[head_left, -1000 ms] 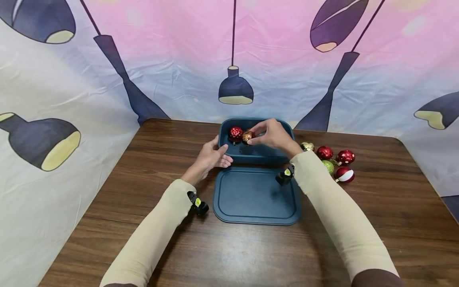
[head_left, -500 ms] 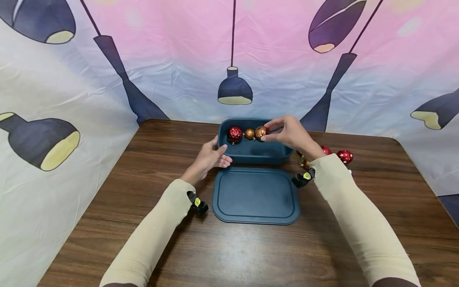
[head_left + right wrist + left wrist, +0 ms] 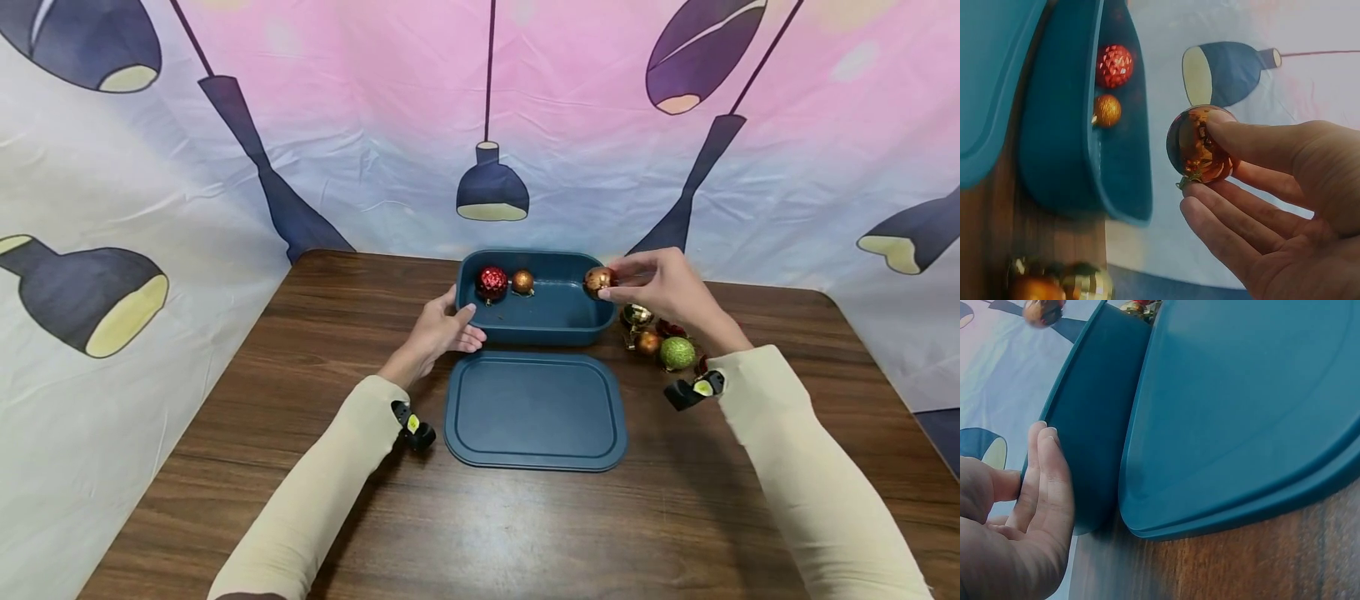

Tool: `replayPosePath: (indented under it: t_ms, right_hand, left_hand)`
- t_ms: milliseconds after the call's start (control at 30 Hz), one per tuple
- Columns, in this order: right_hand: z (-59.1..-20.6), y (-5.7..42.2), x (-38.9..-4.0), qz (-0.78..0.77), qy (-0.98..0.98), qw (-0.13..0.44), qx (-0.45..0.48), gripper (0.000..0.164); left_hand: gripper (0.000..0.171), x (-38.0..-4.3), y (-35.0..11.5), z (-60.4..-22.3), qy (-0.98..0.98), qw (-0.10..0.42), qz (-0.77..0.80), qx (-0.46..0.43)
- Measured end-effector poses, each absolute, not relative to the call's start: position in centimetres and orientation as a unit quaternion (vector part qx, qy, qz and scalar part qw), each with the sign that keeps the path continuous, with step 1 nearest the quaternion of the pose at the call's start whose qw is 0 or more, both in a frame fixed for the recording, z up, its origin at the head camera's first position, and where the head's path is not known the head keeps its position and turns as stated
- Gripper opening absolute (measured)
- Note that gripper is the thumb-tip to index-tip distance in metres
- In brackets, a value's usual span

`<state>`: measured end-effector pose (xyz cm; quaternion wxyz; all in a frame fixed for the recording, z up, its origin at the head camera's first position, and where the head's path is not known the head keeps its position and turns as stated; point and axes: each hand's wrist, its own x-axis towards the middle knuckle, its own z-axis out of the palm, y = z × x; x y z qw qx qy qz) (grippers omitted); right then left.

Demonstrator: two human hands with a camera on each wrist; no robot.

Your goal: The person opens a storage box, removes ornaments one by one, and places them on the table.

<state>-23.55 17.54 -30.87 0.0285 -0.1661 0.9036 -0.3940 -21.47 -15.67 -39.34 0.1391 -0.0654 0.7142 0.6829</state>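
In the head view, my right hand [image 3: 671, 292] pinches a shiny copper Christmas ball [image 3: 598, 282] above the right end of a blue box [image 3: 536, 335]. The right wrist view shows this ball [image 3: 1202, 144] between thumb and fingertips, apart from the box. My left hand [image 3: 441, 329] holds the box's front left corner, thumb at the rim and fingers along the outer wall [image 3: 1094, 412]. Inside the box, on the left, lie a red glittery ball [image 3: 492, 283] and a smaller gold ball [image 3: 522, 282].
A blue lid [image 3: 536, 410] lies flat in front of the box on the wooden table [image 3: 480, 533]. To the right sit a gold ball [image 3: 637, 315], an orange ball [image 3: 648, 342], a green glitter ball [image 3: 677, 353] and red balls partly hidden by my right arm. A printed cloth [image 3: 390, 183] hangs behind.
My right hand has moved right with the copper ball, from beside the red ball to the box's right end. The small gold ball has come into view. My left hand stays at the corner.
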Motion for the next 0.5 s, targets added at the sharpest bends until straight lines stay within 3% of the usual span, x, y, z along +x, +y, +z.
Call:
replayPosePath:
  t_ms: [500]
  right_hand:
    - [-32.9, 21.9, -20.9, -0.336, 0.929, 0.024, -0.153, 0.049]
  left_hand:
    - [0.067, -21.6, -15.6, -39.4, 0.716, 0.138, 0.681, -0.068]
